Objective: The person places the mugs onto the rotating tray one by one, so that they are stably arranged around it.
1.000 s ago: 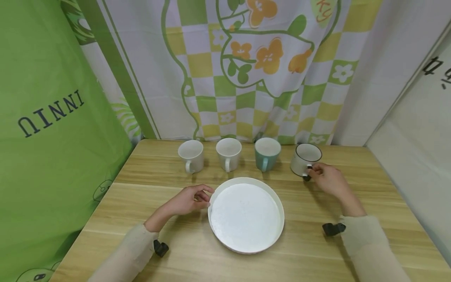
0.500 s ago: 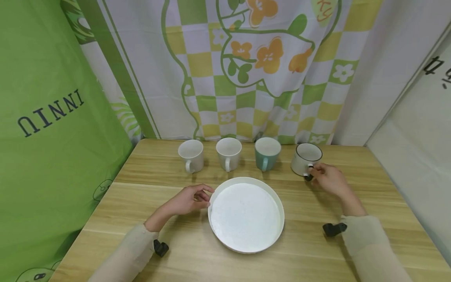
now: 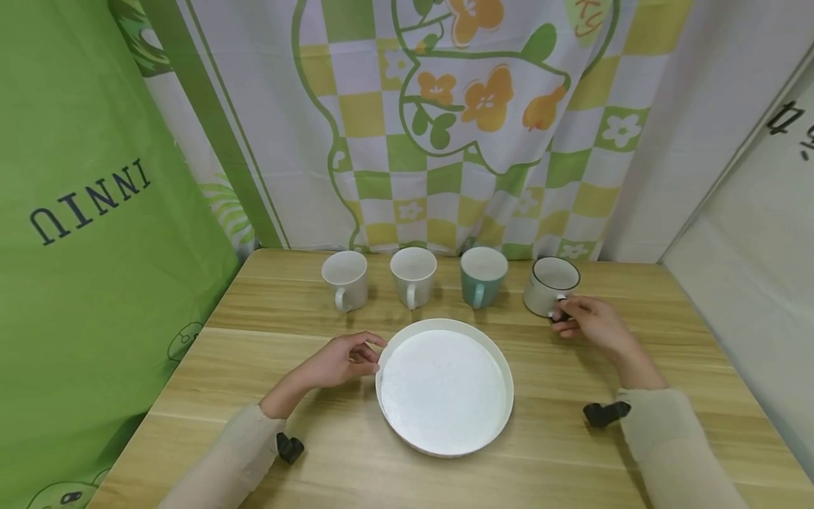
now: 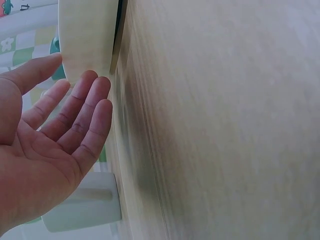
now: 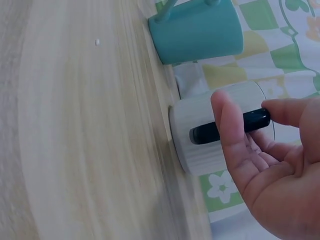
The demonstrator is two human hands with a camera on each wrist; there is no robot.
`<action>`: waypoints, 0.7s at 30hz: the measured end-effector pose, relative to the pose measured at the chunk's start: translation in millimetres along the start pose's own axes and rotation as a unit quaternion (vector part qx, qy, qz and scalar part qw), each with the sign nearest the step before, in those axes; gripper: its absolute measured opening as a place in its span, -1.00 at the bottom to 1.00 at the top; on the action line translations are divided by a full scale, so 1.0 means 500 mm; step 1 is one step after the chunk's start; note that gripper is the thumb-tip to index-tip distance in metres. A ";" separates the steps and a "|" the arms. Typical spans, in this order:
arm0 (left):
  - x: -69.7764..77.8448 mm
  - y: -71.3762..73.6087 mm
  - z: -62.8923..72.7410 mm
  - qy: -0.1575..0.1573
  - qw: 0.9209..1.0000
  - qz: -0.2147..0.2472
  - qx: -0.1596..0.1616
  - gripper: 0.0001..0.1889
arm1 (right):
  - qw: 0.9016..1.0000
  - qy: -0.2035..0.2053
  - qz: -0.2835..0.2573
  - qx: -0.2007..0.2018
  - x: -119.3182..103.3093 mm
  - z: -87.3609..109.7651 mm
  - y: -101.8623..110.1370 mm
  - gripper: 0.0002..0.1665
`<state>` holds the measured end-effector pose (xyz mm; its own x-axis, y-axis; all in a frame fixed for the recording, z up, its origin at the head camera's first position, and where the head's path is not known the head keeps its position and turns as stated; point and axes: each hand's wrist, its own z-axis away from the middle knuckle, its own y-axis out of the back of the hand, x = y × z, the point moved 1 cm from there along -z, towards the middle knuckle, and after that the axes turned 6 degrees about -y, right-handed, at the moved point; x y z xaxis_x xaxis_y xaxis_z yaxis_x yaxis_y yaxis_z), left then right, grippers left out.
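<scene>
At the right end of a row of cups, my right hand (image 3: 594, 325) holds the black handle (image 5: 205, 134) of a white mug (image 3: 545, 293) with a dark rim. In the right wrist view the thumb is at the handle's upper end and a finger crosses in front of it. The mug stands upright on the table. My left hand (image 3: 343, 360) is beside a round white tray (image 3: 445, 452), its fingers loosely bent and fingertips right at the tray's left edge. Seen from the left wrist, the palm (image 4: 45, 160) holds nothing.
Two white cups (image 3: 350, 286) (image 3: 407, 279) and a teal cup (image 3: 477, 286) line the back of the wooden table (image 3: 540, 459), handles toward me. A patterned curtain (image 3: 445, 191) hangs behind them. Green fabric (image 3: 95, 283) covers the left side.
My right hand's fingers have shifted slightly around the mug's handle, and the mug has moved very little. The left hand and the tray have stayed put.
</scene>
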<state>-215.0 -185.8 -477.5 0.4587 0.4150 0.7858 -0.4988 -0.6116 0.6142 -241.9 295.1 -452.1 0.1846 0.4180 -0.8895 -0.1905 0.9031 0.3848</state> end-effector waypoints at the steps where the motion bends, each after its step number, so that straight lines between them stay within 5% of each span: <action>1: 0.000 0.000 0.000 0.000 1.000 0.000 0.000 -0.58 | 1.000 -0.001 -0.005 -0.002 0.001 -0.001 0.000 -0.41; 21: 0.002 -0.002 0.003 0.008 1.000 0.023 0.008 -0.56 | 0.996 0.010 -0.085 0.004 0.012 0.002 -0.012 -0.41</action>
<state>-212.9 -185.6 -477.3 0.4231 0.3973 0.8143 -0.5072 -0.6409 0.5762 -238.7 292.0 -459.4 0.1942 0.2572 -0.9467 -0.1504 0.9614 0.2303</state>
